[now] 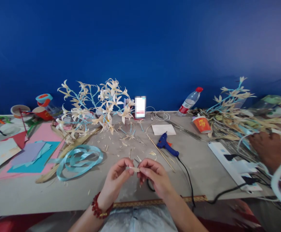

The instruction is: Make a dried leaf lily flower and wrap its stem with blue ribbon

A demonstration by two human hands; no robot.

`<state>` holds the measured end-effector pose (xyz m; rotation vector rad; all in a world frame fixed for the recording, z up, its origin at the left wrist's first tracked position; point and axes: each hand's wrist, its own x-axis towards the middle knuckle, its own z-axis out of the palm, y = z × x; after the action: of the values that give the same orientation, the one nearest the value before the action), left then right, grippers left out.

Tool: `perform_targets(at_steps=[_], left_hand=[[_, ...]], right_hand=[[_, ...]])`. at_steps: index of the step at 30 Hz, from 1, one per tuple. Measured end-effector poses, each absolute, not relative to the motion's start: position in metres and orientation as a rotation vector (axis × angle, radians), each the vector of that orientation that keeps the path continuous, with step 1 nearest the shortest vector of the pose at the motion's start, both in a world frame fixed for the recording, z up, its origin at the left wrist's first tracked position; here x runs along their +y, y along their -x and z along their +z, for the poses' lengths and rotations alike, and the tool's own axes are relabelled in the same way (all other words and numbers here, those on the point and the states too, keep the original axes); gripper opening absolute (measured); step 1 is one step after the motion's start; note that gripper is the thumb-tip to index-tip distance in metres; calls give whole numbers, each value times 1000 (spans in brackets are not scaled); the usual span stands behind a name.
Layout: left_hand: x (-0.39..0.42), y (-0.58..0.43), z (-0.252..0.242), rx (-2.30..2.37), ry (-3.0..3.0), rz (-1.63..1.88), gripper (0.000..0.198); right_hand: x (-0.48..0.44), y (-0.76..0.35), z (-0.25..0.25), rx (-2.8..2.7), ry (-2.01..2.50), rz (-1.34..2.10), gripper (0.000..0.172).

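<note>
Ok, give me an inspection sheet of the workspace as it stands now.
Surface: grey table, littered with pale scraps.
Job's things: pale strip pinched between both hands; flower branch behind.
Clutter: blue ribbon, coloured paper, glue gun, paper cup, water bottle.
Hands: left hand and right hand both grip the strip.
Cables: black cable runs from the glue gun; power strip at right.
Surroundings: blue wall; another person's hand at right.

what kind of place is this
Probably a craft worktable: a glue gun, ribbon coil and straw flower sprays lie on it, and the left hand and right hand pinch a straw strip.
</note>
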<state>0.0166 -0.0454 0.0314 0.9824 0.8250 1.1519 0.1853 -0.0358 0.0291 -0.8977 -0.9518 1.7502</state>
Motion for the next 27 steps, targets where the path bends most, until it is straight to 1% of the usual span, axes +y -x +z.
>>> perform_targets(at_steps=[5, 9, 11, 18, 27], left_hand=[[-43, -17, 30, 842, -935, 1154, 9], [-43, -17, 31, 852, -923, 1145, 9], [-44, -16, 31, 846, -925, 1138, 8], [-46, -11, 29, 874, -952, 1113, 13], [-47, -4, 22, 917, -966, 1048, 16]], right_hand=[[-36, -188, 29, -932, 897, 1776, 26], [-37, -186, 35, -1065, 930, 1693, 22], [-38, -185, 36, -1088, 952, 1665, 23], [-40, -186, 26, -1047, 943, 1713, 23], [-40, -187, 24, -1017, 1009, 1695, 27]])
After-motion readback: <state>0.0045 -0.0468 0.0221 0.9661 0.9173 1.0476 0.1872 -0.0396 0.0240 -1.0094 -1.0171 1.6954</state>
